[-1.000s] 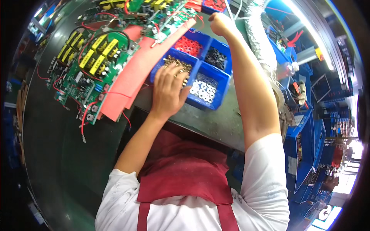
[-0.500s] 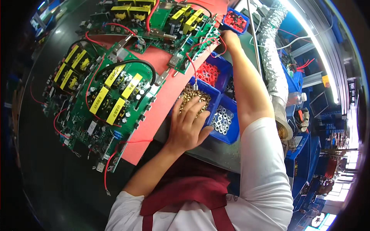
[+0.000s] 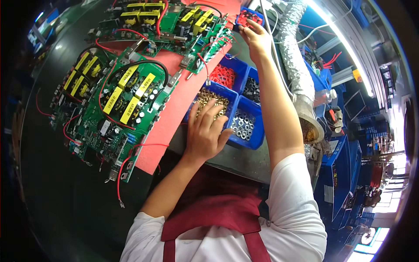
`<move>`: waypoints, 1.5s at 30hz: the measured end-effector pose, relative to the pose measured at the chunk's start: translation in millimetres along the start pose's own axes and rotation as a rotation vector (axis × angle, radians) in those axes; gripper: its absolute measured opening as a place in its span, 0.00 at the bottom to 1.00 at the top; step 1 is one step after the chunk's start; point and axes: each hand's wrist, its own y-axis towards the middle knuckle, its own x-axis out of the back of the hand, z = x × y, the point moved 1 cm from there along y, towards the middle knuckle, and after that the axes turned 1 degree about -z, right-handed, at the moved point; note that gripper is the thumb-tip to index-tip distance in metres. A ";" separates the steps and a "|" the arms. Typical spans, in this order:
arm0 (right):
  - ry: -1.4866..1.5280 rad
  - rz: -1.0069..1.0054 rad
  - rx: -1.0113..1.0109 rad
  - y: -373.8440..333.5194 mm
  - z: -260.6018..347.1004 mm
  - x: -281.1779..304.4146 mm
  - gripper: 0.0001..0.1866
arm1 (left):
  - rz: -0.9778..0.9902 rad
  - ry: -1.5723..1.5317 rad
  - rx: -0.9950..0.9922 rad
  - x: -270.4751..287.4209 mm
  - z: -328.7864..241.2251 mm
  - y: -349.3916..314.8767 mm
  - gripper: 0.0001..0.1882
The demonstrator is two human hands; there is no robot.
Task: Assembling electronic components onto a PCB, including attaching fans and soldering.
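My left hand (image 3: 204,134) lies over a blue bin (image 3: 230,99) of small brass-coloured nuts (image 3: 222,104). Its fingers are spread, with the fingertips at the nuts; whether a nut is under them is hidden. Farther off, my right hand (image 3: 256,38) reaches to a small blue bin (image 3: 260,17) with red and black parts (image 3: 248,16). Fingers of that hand are stretched out and apart over the near edge of this bin, and nothing shows between them. A red wire with a metal lug (image 3: 208,81) hangs from a circuit board beside the brass nuts.
Green circuit boards (image 3: 142,98) with yellow-labelled parts stand on a pink sheet (image 3: 168,124) at left. Near my left hand are bins of red parts (image 3: 223,76), black parts (image 3: 252,89) and silver washers (image 3: 242,124). A foil duct (image 3: 297,65) runs along the right.
My right hand has moved from beside the board's edge wires to the small far bin, its fingers now stretched out. My left hand stays over the brass nuts. The whole view has shifted slightly.
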 end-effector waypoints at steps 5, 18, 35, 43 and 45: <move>-0.101 -0.012 0.108 0.5 4.0 16.3 0.19 | -0.011 0.009 -0.013 -7.5 -2.4 5.3 0.21; 0.091 -0.357 -0.084 105.1 -35.6 5.3 0.25 | 0.031 0.008 0.006 -4.7 -2.9 12.4 0.20; -0.517 0.133 0.389 -252.1 240.3 176.8 0.14 | 0.019 0.130 -0.167 -55.6 -39.9 32.9 0.20; -0.907 -0.656 0.063 -418.5 362.5 537.4 0.14 | -0.055 0.299 -0.335 -83.6 -82.3 17.2 0.19; -0.905 -0.874 -0.086 -444.7 368.9 636.5 0.16 | -0.070 0.316 -0.356 -90.9 -100.6 12.5 0.19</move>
